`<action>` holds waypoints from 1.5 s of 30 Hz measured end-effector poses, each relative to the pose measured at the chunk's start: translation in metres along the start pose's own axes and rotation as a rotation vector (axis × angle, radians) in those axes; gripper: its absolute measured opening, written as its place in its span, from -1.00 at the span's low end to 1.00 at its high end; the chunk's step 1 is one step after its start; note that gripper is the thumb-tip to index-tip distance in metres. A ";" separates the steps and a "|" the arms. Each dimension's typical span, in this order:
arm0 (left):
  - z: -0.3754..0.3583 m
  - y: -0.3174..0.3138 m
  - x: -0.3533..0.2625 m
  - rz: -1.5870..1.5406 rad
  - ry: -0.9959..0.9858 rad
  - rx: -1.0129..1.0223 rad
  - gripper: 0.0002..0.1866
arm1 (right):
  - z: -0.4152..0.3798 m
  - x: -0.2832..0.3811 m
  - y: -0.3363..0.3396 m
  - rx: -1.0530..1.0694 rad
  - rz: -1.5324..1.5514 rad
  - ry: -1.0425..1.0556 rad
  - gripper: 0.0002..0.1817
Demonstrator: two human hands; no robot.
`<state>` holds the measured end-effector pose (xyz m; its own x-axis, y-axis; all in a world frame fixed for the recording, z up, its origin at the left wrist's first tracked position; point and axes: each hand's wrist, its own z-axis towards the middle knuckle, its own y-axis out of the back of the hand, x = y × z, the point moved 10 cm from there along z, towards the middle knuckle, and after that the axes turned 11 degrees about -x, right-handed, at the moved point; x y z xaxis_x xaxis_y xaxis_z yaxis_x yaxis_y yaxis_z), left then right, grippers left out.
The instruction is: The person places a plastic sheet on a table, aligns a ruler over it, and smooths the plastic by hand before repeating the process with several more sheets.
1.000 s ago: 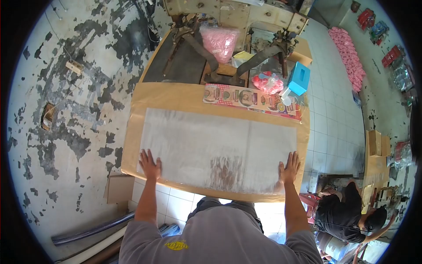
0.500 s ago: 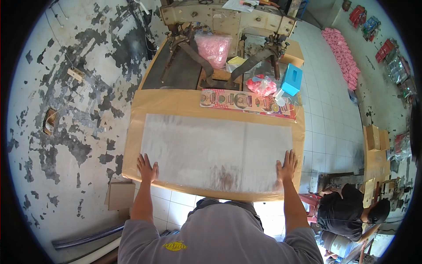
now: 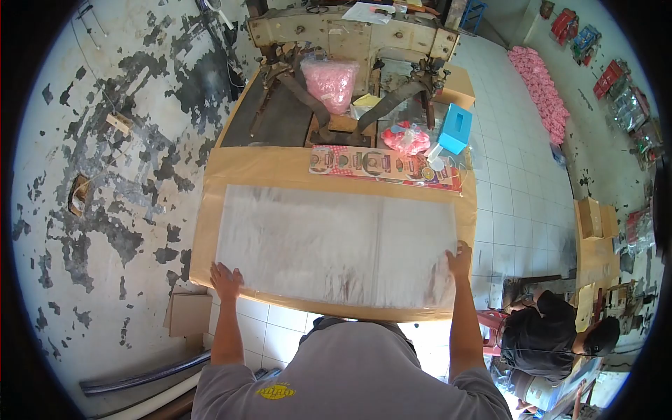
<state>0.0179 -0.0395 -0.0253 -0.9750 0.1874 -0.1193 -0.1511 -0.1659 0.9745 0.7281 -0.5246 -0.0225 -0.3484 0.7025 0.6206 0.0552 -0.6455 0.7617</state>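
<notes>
A long greyish, cloudy plastic sheet (image 3: pixel 315 241) with brown smudges lies flat on a table covered in brown paper (image 3: pixel 259 164). My left hand (image 3: pixel 227 281) rests at the sheet's near left corner, fingers spread, with nothing in it. At the sheet's right edge is my right hand (image 3: pixel 460 262). Its thumb and fingers look apart and touch the edge, with the fingertips partly foreshortened. Beyond the sheet lies a printed patterned strip (image 3: pixel 378 164).
A machine frame (image 3: pixel 350 35) with two curved arms stands at the back. Near it are a bag of pink pieces (image 3: pixel 330 85), a smaller pink bundle (image 3: pixel 406 138) and a blue box (image 3: pixel 455 129). A person in black (image 3: pixel 539 336) sits at lower right.
My left hand has slid nearer along the sheet's left edge to its corner. My right hand has shifted slightly, its fingers less stretched out. The camera view has moved a little.
</notes>
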 end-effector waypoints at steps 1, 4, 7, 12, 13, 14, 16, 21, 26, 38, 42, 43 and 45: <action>0.000 -0.003 0.001 -0.014 -0.008 -0.013 -0.14 | 0.012 -0.020 -0.011 0.034 0.087 -0.067 -0.43; 0.002 -0.012 0.006 -0.049 -0.011 -0.007 -0.15 | 0.031 -0.027 -0.024 0.180 0.164 -0.207 -0.60; 0.003 -0.014 0.006 -0.065 -0.012 0.006 -0.15 | 0.044 -0.017 -0.030 0.309 0.142 -0.229 -0.68; 0.004 -0.015 0.005 -0.074 -0.024 0.009 -0.14 | 0.044 0.021 -0.018 0.373 0.414 -0.265 -0.78; 0.005 -0.015 0.004 -0.079 -0.028 0.004 -0.14 | 0.047 0.019 -0.018 0.391 0.467 -0.249 -0.78; 0.004 -0.015 0.003 -0.083 -0.032 -0.001 -0.14 | 0.050 0.018 -0.019 0.412 0.520 -0.232 -0.78; 0.004 -0.026 -0.003 -0.063 -0.051 0.004 -0.13 | 0.056 0.015 0.000 0.353 0.598 -0.253 -0.82; -0.020 -0.028 -0.050 -0.104 -0.054 -0.079 -0.09 | 0.084 -0.008 0.053 0.242 0.517 -0.222 -0.86; -0.062 -0.001 -0.130 -0.203 -0.093 -0.087 -0.14 | 0.116 -0.060 0.101 0.220 0.513 -0.245 -0.83; -0.153 0.027 -0.231 -0.195 -0.164 0.110 -0.08 | 0.162 -0.085 0.226 0.281 0.270 -0.188 -0.83; -0.168 0.032 -0.248 -0.260 -0.273 0.187 0.04 | 0.188 -0.082 0.283 0.219 0.343 -0.192 -0.87; -0.173 0.033 -0.253 -0.258 -0.307 0.223 0.08 | 0.198 -0.082 0.299 0.180 0.425 -0.209 -0.82; -0.186 0.034 -0.264 -0.256 -0.363 0.286 0.14 | 0.217 -0.072 0.331 0.109 0.564 -0.212 -0.66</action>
<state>0.2396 -0.2748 0.0042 -0.7861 0.5188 -0.3359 -0.2766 0.1906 0.9419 0.9748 -0.7244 0.2253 -0.0446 0.3131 0.9487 0.2763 -0.9087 0.3129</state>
